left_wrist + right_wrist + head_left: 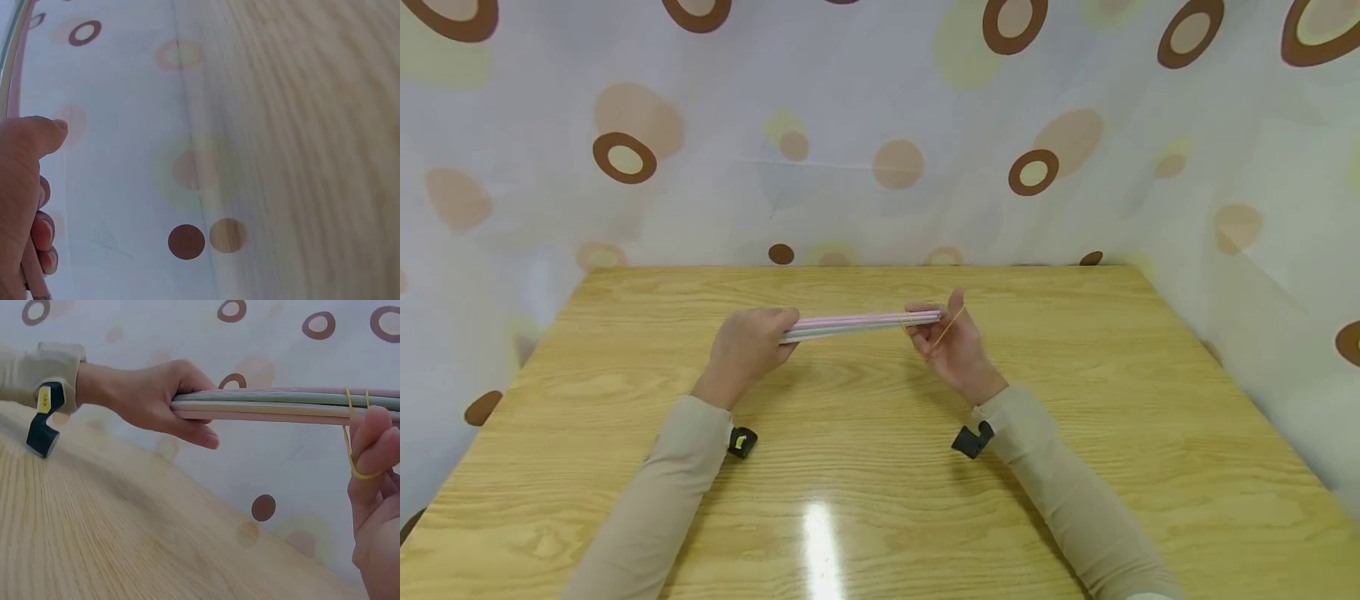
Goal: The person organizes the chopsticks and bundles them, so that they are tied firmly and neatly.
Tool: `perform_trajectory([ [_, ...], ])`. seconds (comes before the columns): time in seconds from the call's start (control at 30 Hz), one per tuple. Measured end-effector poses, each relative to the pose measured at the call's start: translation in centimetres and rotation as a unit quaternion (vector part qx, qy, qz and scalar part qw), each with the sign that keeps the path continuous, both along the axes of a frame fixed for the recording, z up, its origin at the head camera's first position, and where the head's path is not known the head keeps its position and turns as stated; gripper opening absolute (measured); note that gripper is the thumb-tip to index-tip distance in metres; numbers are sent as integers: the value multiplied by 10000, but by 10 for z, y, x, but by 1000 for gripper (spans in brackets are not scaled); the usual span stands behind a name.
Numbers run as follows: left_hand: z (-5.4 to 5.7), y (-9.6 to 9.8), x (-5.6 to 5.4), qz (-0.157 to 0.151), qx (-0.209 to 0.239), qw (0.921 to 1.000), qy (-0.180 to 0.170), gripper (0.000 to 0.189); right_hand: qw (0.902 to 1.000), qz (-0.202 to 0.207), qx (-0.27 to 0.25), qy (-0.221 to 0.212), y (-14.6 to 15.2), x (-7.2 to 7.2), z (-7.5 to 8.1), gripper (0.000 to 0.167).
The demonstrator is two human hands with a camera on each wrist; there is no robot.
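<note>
A bundle of long, thin pastel sticks (pixel 850 322) in pink, green and cream is held level above the table. My left hand (pixel 748 346) grips its left end, thumb lying along the sticks in the left wrist view. A yellow rubber band (pixel 350 450) is wound around the bundle near the right end. From there it stretches out in a loop over the fingers of my right hand (pixel 958 350). In the head view the right thumb points up with the band drawn across it, and the right fingers are bent close around the bundle's end.
Below both arms lies a wooden table (pixel 850 417) with a bright light reflection near its front. Patterned cloth (pixel 820 200) with brown and tan spots hangs behind and at both sides. A small dark camera (pixel 742 442) sits at the left wrist, another camera (pixel 972 440) at the right.
</note>
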State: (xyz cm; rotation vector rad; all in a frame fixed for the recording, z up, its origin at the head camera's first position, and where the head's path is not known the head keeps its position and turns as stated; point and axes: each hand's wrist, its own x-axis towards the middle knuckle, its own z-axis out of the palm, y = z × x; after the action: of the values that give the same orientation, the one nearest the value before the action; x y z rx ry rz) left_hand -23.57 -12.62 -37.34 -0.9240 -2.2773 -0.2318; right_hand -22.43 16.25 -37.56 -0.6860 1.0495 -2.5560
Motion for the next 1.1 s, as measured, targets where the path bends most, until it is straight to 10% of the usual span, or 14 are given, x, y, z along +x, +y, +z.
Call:
perform_trajectory([
  [0.2,-1,-10,6,101,-61,9999,9,32,9831,-893,1504,534,-6,-3,-3,39],
  [0.47,1,-14,11,-16,-182,9998,-95,34,9339,-1438,3211,639,-3,-3,1,21],
  [0.77,20,-17,7,152,-541,9976,-397,31,9083,-1437,3773,1095,2,-11,17,10],
  [1.1,13,-19,6,219,-733,9950,-648,28,8641,-1244,4539,1786,27,-12,29,11],
])
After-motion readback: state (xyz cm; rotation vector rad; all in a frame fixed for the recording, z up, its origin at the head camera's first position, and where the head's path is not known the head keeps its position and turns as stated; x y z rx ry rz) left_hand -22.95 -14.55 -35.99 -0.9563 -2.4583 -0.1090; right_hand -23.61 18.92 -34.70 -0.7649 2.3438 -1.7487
